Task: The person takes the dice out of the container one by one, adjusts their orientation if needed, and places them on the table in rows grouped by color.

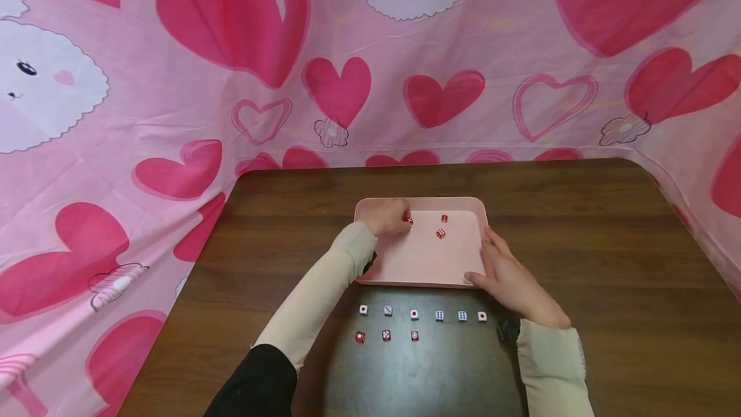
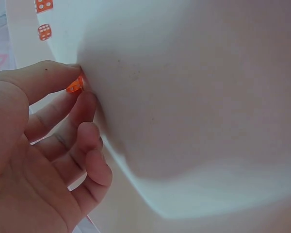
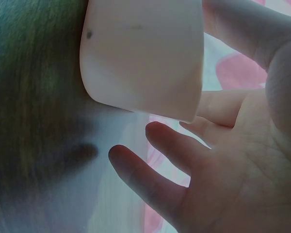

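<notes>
A pale pink tray lies on the table. Reaching over its left side, my left hand pinches a red die between thumb and fingertips. That die is largely covered by the fingers. Two more red dice, one nearer the back and one just in front of it, sit inside the tray. My right hand holds the tray's near right corner, thumb at the front rim and fingers along the right wall. In the right wrist view, two fingers extend below the tray corner, apart from it.
In front of the tray runs a row of several white dice, with a shorter row of three red dice nearer me. They lie on a dark grey area of the wooden table. A pink heart-patterned cloth hangs behind and beside the table.
</notes>
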The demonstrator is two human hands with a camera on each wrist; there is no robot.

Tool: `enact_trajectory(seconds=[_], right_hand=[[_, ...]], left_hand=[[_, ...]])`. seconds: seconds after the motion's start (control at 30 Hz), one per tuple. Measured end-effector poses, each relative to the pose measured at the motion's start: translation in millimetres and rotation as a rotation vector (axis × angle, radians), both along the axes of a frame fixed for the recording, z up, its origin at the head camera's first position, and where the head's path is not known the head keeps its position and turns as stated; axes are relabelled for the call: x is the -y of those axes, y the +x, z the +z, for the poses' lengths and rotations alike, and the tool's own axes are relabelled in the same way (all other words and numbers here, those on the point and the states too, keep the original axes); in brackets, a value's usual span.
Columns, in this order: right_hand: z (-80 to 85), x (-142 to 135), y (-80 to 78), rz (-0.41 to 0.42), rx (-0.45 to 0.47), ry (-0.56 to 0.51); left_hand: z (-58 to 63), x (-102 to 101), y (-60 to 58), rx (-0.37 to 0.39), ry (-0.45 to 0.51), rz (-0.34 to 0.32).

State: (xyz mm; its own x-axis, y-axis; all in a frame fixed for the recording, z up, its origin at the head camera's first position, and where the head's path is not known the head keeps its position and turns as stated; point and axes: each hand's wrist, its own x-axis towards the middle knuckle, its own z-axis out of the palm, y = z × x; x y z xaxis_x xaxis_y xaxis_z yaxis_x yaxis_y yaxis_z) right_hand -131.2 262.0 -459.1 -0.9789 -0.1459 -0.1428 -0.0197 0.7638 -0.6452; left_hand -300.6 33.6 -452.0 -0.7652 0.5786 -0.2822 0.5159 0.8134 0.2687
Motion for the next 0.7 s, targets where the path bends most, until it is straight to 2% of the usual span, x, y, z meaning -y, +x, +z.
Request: enact_trajectory(seconds=[0.23,0.47,0.7], right_hand=[[1.8,1.0,-0.4,-0.004,0.007,0.003],[3.4,2.0,0.1,0.016,-0.054,0.005],[3.7,2.3,0.9,0.011,-0.048,0.008]], left_hand=[[0.4,1.2,0.5,0.006,0.028,-0.005],[3.6,2.2,1.9,-0.067,0.006,-0.041],[4.2,5.3,4.7,-0.057,0.001,0.010]])
